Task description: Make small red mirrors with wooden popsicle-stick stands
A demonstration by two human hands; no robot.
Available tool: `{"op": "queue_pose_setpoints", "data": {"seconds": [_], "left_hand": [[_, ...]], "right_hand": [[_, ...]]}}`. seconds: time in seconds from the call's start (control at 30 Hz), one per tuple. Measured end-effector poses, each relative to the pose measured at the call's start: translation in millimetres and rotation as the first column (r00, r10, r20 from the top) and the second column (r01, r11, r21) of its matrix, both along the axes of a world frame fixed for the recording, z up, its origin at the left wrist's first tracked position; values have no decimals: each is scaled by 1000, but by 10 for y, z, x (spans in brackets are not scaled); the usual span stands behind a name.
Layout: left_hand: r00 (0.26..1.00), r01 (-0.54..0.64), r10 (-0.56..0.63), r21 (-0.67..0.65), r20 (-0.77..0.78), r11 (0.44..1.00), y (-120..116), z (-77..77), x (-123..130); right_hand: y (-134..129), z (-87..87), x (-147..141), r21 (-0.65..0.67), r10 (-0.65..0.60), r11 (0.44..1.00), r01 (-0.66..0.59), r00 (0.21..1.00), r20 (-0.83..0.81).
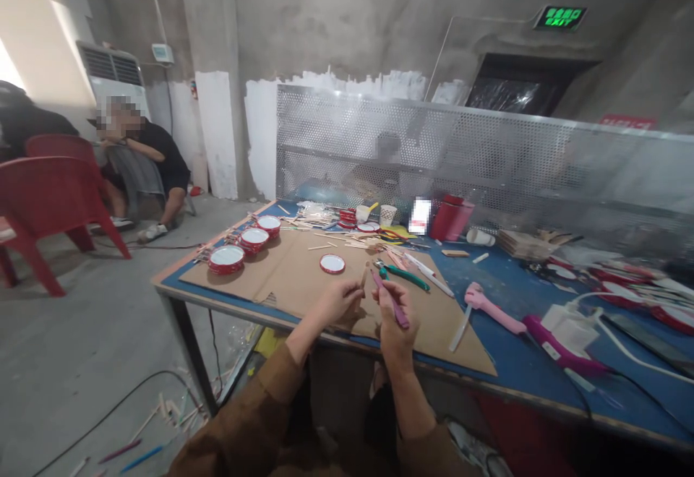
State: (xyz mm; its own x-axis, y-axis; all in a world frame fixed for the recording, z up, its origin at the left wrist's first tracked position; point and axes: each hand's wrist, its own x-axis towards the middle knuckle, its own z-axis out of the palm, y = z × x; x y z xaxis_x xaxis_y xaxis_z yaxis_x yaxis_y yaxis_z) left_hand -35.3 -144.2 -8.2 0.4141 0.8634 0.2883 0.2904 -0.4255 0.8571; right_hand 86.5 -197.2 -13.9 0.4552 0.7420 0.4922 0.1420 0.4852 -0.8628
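Wooden stick [364,275] and pink-handled tool [391,302] held up over brown cardboard [293,274]

From the head camera, the left hand [339,302] pinches the stick between thumb and fingertips, with its free end pointing up. The right hand [393,321] curls closed around the tool, just beside the left hand. Whether stick and tool touch is hard to tell. Both hands sit above the cardboard's near edge, close to the near edge of the blue-topped counter [523,285].

Four red-rimmed round tins [226,259] rest on the cardboard to the left, three in a row along its left edge and one nearer the hands. Brown cardboard stays open between that row and the left hand. Green-handled pliers [401,276] lie just right of the hands, near a white stick [428,274]. The cardboard's right corner tapers almost to the counter's near edge.

Beyond that corner, a pink glue gun [491,311] and a magenta glue gun [558,347] lie on the blue top. Loose sticks and a red cup [452,218] crowd the far edge, against a perforated metal screen [434,144]. Past the counter's left edge, a person [141,159] sits hunched beside red plastic chairs [54,202].
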Motion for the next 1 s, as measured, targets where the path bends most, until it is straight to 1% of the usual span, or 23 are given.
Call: {"op": "queue_pose_setpoints", "data": {"seconds": [0.17,0.33,0.4,0.57,0.63,0.73,0.87,1.0], "left_hand": [[1000,17,-18,46,16,999,36,-55,-1],[1000,20,-21,55,10,998,51,-88,-3],[1000,27,-27,44,10,999,42,-80,-6],[999,41,-41,41,7,998,17,-38,-13],[999,41,-41,50,5,998,13,-28,-15],[999,33,-33,57,-6,998,10,-24,-15],[999,26,-25,48,-23,998,2,-20,-16],[999,30,-30,42,-19,999,-6,-7,-17]], "right_hand": [[28,-6,-4,26,31,999,-31,999,8],[62,-32,6,50,38,998,-42,996,85],[75,-46,10,63,25,998,-31,995,92],[86,-67,13,80,6,997,-9,999,44],[86,-66,15,89,8,996,-13,999,51],[88,-58,18,66,14,998,-19,997,72],[86,-44,16,55,-2,998,-1,999,55],[80,-39,17,61,6,998,-11,996,88]]}}
